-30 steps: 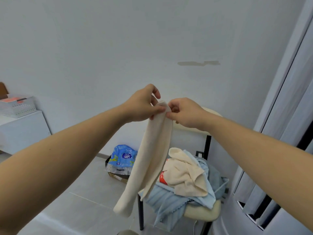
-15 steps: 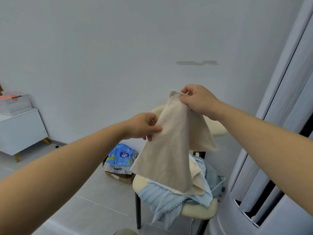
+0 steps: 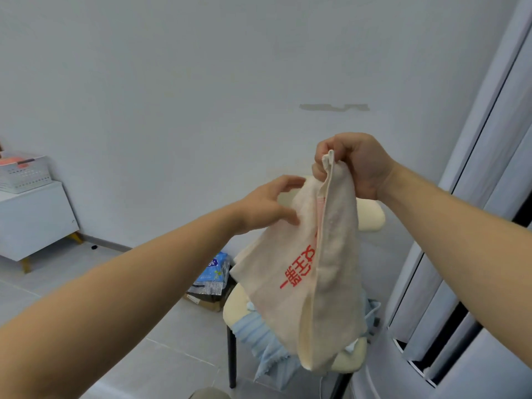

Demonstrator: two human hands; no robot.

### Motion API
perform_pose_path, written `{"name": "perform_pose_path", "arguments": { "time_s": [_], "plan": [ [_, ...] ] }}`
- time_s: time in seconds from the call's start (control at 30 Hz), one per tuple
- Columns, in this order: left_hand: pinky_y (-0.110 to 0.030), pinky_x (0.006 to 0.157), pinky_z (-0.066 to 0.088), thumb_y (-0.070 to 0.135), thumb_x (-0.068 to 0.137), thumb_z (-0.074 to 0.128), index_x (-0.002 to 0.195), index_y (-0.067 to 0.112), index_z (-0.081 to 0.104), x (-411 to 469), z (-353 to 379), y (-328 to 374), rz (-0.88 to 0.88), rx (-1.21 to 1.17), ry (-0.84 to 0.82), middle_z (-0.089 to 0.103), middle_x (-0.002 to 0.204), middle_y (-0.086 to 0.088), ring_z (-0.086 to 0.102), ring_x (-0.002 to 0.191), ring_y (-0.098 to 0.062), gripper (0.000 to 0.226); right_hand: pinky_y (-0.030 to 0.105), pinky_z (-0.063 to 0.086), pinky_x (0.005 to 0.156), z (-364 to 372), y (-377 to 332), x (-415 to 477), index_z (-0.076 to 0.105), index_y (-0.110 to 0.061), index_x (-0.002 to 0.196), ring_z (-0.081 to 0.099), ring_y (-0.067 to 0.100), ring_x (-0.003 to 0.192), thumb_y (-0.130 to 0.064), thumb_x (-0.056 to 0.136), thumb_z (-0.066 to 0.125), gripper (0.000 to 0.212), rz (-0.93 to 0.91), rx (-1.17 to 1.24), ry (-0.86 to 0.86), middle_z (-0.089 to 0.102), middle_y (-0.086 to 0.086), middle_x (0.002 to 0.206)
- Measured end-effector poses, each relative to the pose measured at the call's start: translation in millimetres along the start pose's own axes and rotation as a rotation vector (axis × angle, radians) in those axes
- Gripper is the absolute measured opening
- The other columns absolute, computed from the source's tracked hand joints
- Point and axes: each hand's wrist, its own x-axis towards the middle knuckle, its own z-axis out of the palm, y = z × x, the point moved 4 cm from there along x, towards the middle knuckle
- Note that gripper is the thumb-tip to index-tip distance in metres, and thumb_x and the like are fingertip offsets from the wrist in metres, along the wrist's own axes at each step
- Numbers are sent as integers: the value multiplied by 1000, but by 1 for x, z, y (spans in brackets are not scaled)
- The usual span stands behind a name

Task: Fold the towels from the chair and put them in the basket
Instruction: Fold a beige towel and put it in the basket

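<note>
One cream towel (image 3: 325,283) with red print is held in the air above the chair (image 3: 371,217): its top corner is pinched in the closed grip of the right hand (image 3: 357,165), while the left hand (image 3: 267,207) is spread wide, its fingers loose against the towel's left fold and clasping nothing. The towel's lower edge hangs just over the pale blue towels (image 3: 259,335) heaped on the seat, whose number cannot be counted. Open floor (image 3: 144,326) lies left of the chair, bounded by one blue pack (image 3: 214,269), and one white basket (image 3: 26,175) is set well apart on the worktop (image 3: 31,217) at far left.
</note>
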Motion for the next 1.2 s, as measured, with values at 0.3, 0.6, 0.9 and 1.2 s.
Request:
{"name": "perform_pose_path", "arguments": {
  "time_s": [0.3, 0.6, 0.9, 1.2],
  "plan": [
    [-42, 97, 55, 5, 81, 77, 111, 17, 68, -18, 23, -24, -134, 81, -217, 75, 109, -1, 70, 104, -20, 33, 25, 29, 45, -26, -4, -8, 40, -9, 47, 19, 20, 54, -13, 59, 37, 13, -55, 77, 84, 27, 0, 49],
    [-42, 85, 56, 6, 87, 70, 113, 26, 60, -33, -28, -38, -107, 183, 44, 70, 103, -4, 67, 90, -21, 34, 27, 22, 47, -76, -3, -20, 36, -13, 45, 17, 19, 56, -18, 52, 43, 12, -80, 153, 261, 22, 1, 52],
    [-20, 69, 50, 12, 85, 78, 101, 25, 71, -35, -74, 13, 177, 234, 212, 69, 91, 2, 57, 69, -8, 22, 26, 20, 46, -104, -1, -36, 31, -17, 44, 15, 16, 54, -19, 56, 34, 12, -108, 252, 349, 16, -2, 52],
    [-33, 66, 47, 36, 68, 87, 80, 17, 73, -35, -84, 26, 106, 42, 159, 68, 86, -24, 58, 74, -21, 26, 29, 14, 53, -120, -2, -40, 19, -18, 52, 12, 17, 53, -21, 51, 43, 24, -145, 342, 311, 20, -3, 50]
  ]
}}
